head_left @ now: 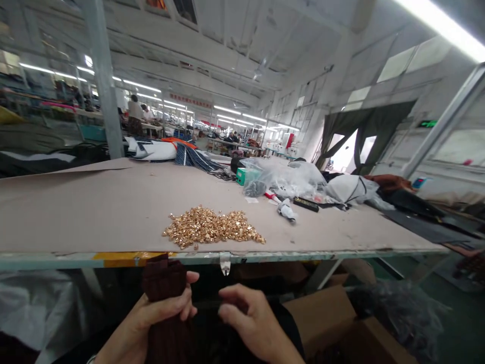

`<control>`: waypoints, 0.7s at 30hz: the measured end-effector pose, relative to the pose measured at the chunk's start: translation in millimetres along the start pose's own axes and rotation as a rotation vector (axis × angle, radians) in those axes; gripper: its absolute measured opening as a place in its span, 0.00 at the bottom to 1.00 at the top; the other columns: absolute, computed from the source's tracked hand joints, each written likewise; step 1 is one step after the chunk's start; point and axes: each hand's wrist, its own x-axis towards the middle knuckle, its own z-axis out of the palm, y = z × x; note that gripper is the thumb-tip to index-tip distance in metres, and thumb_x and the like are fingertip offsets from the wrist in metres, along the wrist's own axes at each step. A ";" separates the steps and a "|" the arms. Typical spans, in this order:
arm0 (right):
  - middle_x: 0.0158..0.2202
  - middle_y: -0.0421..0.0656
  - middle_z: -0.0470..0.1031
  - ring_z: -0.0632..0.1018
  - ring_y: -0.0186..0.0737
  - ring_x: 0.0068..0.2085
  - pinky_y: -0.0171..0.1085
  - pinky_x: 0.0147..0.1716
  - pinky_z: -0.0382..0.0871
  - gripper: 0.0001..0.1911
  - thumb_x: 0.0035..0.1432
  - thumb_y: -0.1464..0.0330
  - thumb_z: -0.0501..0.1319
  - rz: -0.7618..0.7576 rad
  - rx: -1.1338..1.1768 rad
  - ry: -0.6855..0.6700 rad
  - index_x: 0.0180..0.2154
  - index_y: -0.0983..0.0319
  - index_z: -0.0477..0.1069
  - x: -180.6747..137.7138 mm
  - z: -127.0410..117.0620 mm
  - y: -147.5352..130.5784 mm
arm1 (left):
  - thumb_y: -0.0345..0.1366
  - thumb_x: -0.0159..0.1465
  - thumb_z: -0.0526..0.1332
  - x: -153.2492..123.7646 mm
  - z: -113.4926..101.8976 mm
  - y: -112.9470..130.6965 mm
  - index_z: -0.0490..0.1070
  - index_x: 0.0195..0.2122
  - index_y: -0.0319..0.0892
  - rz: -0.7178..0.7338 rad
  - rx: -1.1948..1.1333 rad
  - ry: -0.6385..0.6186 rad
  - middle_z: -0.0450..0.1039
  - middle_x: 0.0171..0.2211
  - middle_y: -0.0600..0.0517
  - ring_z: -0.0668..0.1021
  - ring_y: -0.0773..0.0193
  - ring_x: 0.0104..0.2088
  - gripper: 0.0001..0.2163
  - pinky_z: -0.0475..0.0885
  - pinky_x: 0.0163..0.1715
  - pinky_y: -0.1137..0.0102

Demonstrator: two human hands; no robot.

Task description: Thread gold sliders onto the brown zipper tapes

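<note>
My left hand (168, 308) is closed around a bundle of dark brown fabric strips (162, 278), which look like zipper tapes. The folded upper end of the bundle stands up at the table's front edge, and its lower part hangs into shadow. To the right, my right hand (252, 318) is held below the edge with curved fingers, a gap between thumb and forefinger, and nothing visible in it. A small forked metal holder (225, 264) is fixed to the edge above and between my hands. Behind it lies a heap of small shiny gold metal pieces (212, 226), probably zipper sliders.
The table (94, 212) has a beige cover. Clear plastic bags (288, 177), a green box (242, 176), a black tray (306, 204) and a crumpled grey cloth (287, 210) lie at back right. An opened cardboard box (322, 318) stands below right. A metal post (104, 81) rises behind left.
</note>
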 end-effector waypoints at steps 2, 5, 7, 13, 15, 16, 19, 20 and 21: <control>0.29 0.41 0.77 0.75 0.38 0.30 0.33 0.30 0.68 0.09 0.57 0.66 0.60 -0.081 -0.189 0.188 0.38 0.61 0.76 12.3 -29.4 5.1 | 0.36 0.48 0.69 7.7 6.6 -5.8 0.77 0.38 0.39 0.035 -0.018 0.009 0.68 0.18 0.55 0.70 0.65 0.23 0.15 0.71 0.33 0.65; 0.34 0.45 0.77 0.77 0.42 0.34 0.38 0.36 0.70 0.09 0.60 0.67 0.57 -0.225 -0.504 0.418 0.39 0.62 0.74 36.3 -67.6 12.2 | 0.36 0.45 0.70 20.8 15.3 -17.5 0.77 0.33 0.39 0.064 -0.047 0.032 0.67 0.15 0.55 0.68 0.66 0.20 0.13 0.71 0.28 0.65; 0.39 0.50 0.76 0.77 0.47 0.39 0.44 0.42 0.69 0.13 0.63 0.67 0.53 -0.267 -0.602 0.482 0.44 0.64 0.72 55.0 -85.6 13.4 | 0.35 0.45 0.70 29.0 18.0 -25.4 0.77 0.31 0.40 0.080 -0.071 0.066 0.67 0.15 0.55 0.67 0.66 0.18 0.12 0.70 0.26 0.65; 0.47 0.45 0.75 0.75 0.40 0.48 0.39 0.50 0.68 0.18 0.64 0.75 0.49 -0.457 -0.674 0.177 0.50 0.59 0.70 119.9 -86.2 -2.1 | 0.37 0.43 0.71 43.8 10.5 -40.9 0.77 0.30 0.42 0.060 -0.098 0.178 0.69 0.14 0.55 0.69 0.67 0.17 0.12 0.70 0.26 0.67; 0.49 0.45 0.75 0.73 0.39 0.50 0.38 0.52 0.66 0.22 0.60 0.80 0.49 -0.516 -0.705 0.076 0.51 0.60 0.69 139.4 -73.2 -4.9 | 0.39 0.42 0.72 45.9 9.2 -42.8 0.77 0.31 0.41 0.034 -0.078 0.217 0.70 0.15 0.54 0.71 0.66 0.18 0.14 0.71 0.27 0.67; 0.49 0.46 0.75 0.73 0.40 0.50 0.40 0.52 0.66 0.23 0.58 0.82 0.50 -0.538 -0.723 0.045 0.51 0.61 0.70 147.2 -66.4 -5.0 | 0.39 0.42 0.72 46.7 9.7 -43.4 0.77 0.31 0.41 0.023 -0.070 0.238 0.70 0.15 0.54 0.71 0.65 0.18 0.15 0.71 0.27 0.67; 0.48 0.48 0.75 0.72 0.43 0.50 0.44 0.53 0.64 0.22 0.57 0.82 0.52 -0.587 -0.767 0.001 0.50 0.63 0.70 160.1 -50.4 -3.2 | 0.39 0.41 0.73 48.8 14.6 -44.5 0.77 0.31 0.40 0.013 -0.089 0.265 0.71 0.15 0.54 0.72 0.64 0.18 0.16 0.71 0.27 0.67; 0.48 0.48 0.75 0.72 0.43 0.50 0.45 0.53 0.64 0.20 0.59 0.81 0.52 -0.602 -0.775 -0.003 0.50 0.63 0.70 160.8 -47.2 -2.7 | 0.38 0.41 0.73 49.3 17.1 -44.6 0.77 0.30 0.39 0.011 -0.109 0.266 0.71 0.15 0.54 0.72 0.65 0.18 0.16 0.71 0.26 0.67; 0.47 0.48 0.75 0.71 0.44 0.49 0.46 0.53 0.63 0.18 0.61 0.79 0.52 -0.615 -0.780 -0.004 0.50 0.62 0.70 160.1 -45.1 -2.4 | 0.37 0.40 0.73 49.7 19.7 -44.5 0.78 0.31 0.39 0.007 -0.128 0.267 0.72 0.16 0.54 0.72 0.64 0.18 0.16 0.71 0.25 0.67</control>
